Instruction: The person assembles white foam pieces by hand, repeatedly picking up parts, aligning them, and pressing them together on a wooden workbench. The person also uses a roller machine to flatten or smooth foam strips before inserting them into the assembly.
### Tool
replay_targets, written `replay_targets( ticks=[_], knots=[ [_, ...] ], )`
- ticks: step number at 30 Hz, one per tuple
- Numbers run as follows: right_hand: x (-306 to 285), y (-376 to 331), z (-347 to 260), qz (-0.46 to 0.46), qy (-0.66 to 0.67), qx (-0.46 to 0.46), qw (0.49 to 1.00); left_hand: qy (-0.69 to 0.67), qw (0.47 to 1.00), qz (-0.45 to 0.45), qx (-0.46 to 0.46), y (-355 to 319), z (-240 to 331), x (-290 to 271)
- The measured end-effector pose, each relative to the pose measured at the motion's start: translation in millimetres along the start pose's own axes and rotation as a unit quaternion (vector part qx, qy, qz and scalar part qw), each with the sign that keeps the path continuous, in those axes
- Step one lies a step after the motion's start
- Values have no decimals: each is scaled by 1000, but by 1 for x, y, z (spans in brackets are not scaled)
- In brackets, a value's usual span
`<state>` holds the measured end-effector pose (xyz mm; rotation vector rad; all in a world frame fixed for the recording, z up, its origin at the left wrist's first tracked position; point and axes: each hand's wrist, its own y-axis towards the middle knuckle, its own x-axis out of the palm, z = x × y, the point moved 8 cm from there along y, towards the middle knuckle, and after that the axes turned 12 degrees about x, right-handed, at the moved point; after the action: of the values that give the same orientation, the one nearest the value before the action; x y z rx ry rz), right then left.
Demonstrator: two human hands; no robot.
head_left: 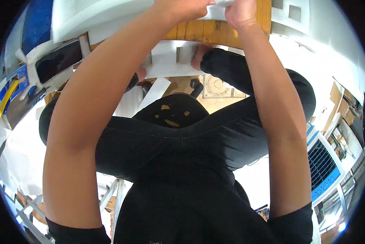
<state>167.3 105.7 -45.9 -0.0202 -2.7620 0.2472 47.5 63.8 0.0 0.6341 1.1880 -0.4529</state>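
At the top edge, my left hand reaches in over a wooden board, its fingers curled and partly cut off by the picture's edge. Close to its right is my right hand, closed, with the thumb side toward the left hand. A smooth white piece shows between the two hands, lying over the yellowish board. What the fingers grip, if anything, is out of sight beyond the edge.
White foam blocks with square cutouts lie beyond the board at right. My crossed legs in black trousers fill the middle, above a black stool seat. A dark-screened phone-like panel is at left; a blue-and-white air cooler stands at right.
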Motion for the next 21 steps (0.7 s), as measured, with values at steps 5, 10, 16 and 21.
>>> replay_targets(
  ticks=[5, 10, 16, 21],
  knots=[
    [-1, -11, -1, 53, -115, -20, 992, 8, 999, 37, 24, 4, 3, 8],
    [-13, -6, -1, 35, -118, -1, 992, -24, 999, -29, -12, 10, -9, 12],
    [43, -10, -69, 4, -272, -95, 958, -343, 911, 220, -59, -16, -122, -40],
    [99, 11, -40, -48, -619, -182, 763, -40, 940, 247, -232, -121, -168, -95]
  ],
)
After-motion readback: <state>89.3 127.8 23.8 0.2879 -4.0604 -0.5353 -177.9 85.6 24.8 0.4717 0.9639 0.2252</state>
